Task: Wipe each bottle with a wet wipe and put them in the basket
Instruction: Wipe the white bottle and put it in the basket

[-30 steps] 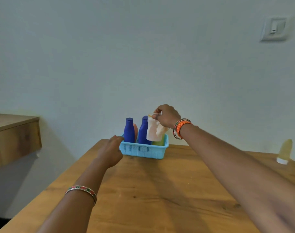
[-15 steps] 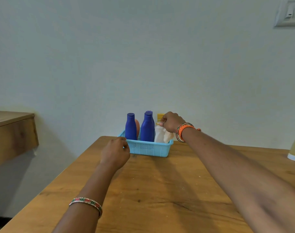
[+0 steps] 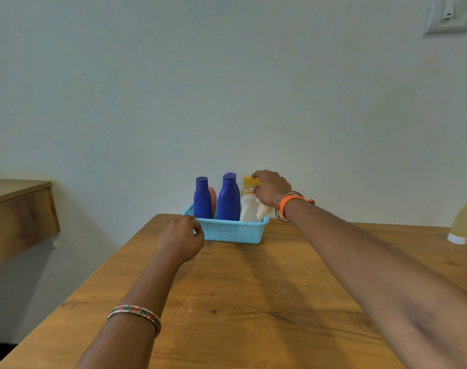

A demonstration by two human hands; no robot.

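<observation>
A wooden shelf [image 3: 19, 209] juts from the wall at the far left, apart from the counter [image 3: 253, 302]. The left hand [image 3: 180, 239] rests at the near-left corner of the blue basket [image 3: 235, 231], its fingers curled toward the rim; whether they actually pinch the rim or only touch it is hard to make out. In the basket stand three blue bottles [image 3: 202, 199], upright, with something orange-pink [image 3: 213, 198] half hidden between the first two. At the basket's right end stands the white bottle [image 3: 249, 209] with a yellow cap [image 3: 251, 181], its long axis vertical, base already inside the basket. The right hand [image 3: 271, 187] comes in from the right and grips the cap and neck from above, fingers wrapped round it; a pale wad, likely the wet wipe [image 3: 264, 210], hangs under the palm, partly hidden. This bottle looks seated, so release seems next. Far right, a yellowish bottle [image 3: 461, 225] stands upside down on its white cap, nearer the right hand, well apart from the basket, its edge cut off.
</observation>
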